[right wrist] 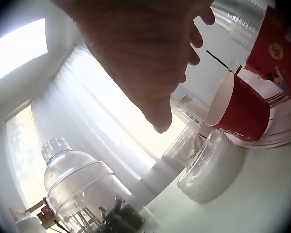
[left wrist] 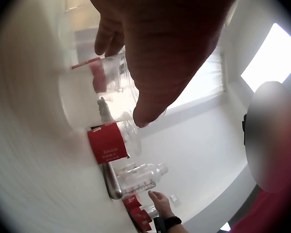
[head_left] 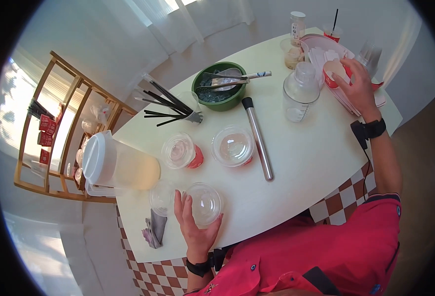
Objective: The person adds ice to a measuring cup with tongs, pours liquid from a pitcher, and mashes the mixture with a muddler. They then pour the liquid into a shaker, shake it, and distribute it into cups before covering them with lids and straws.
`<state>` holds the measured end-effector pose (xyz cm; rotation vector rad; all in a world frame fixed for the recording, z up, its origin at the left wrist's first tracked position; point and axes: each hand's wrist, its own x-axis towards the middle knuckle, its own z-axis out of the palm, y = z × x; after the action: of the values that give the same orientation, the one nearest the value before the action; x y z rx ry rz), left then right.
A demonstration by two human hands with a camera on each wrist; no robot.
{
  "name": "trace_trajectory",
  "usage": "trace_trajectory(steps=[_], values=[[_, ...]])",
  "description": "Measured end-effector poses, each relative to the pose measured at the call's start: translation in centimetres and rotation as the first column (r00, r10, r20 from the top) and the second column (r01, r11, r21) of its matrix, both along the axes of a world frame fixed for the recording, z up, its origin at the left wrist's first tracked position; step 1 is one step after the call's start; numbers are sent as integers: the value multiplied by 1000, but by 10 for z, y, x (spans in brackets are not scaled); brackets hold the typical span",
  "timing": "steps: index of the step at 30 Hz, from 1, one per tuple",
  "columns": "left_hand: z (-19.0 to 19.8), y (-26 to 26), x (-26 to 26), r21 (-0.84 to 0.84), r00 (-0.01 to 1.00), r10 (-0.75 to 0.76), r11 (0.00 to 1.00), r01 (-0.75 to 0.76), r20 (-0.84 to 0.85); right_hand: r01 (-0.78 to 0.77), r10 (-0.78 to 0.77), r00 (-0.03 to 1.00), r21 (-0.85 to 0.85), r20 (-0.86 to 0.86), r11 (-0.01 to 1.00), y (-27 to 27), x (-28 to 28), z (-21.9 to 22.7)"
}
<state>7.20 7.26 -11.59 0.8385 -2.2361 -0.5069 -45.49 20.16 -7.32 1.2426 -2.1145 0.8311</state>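
Beside a clear lidded cup near the table's front edge is the left hand, its fingers on one side and thumb on the other. The left wrist view shows this hand at the cup's lid end, fingers fairly straight; whether it presses the cup cannot be told. Over the stacked papers at the right, the right hand hovers with spread fingers by a red paper cup. In the right wrist view a gap separates the hand from the red cup.
Two lidded cups stand mid-table beside a metal muddler. Behind are a green bowl with utensils and a holder of black straws. A pitcher, grey cloth and clear shaker also stand around.
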Motion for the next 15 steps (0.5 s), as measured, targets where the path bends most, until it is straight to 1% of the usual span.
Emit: trace_trajectory(steps=[1,3,4,5,7,9,10,11,13,14,15], values=[[1,1,2,8,1000,-10,1000,10,-2,-46,50,998,-94,32,995,7,15,3],[5,3,8,-21,998,17,1000,-16,61,-120,176,965,-268,196,956,23,53,9],[8,5,12,-35,995,30,999,-27,96,-149,233,939,-312,252,938,32,69,6],[9,8,16,-22,995,29,999,-27,95,-174,290,907,-356,306,918,40,84,1],[11,16,25,5,995,25,1000,-25,96,-241,347,898,-358,270,902,49,114,-7],[9,28,43,-13,995,46,999,-45,87,-335,439,838,-330,325,883,51,142,-9],[10,32,49,-21,995,56,998,-54,82,-382,491,791,-332,365,863,49,155,-14],[13,34,54,-32,996,53,998,-51,75,-428,539,739,-336,404,839,43,169,-19],[26,39,63,-50,997,55,997,-52,62,-490,566,626,-295,537,821,21,200,-18],[39,38,59,-63,994,75,996,-70,84,-540,578,613,-248,539,804,5,211,-19],[50,33,55,-71,993,27,997,-19,115,-590,592,599,-202,540,782,-9,218,-23]])
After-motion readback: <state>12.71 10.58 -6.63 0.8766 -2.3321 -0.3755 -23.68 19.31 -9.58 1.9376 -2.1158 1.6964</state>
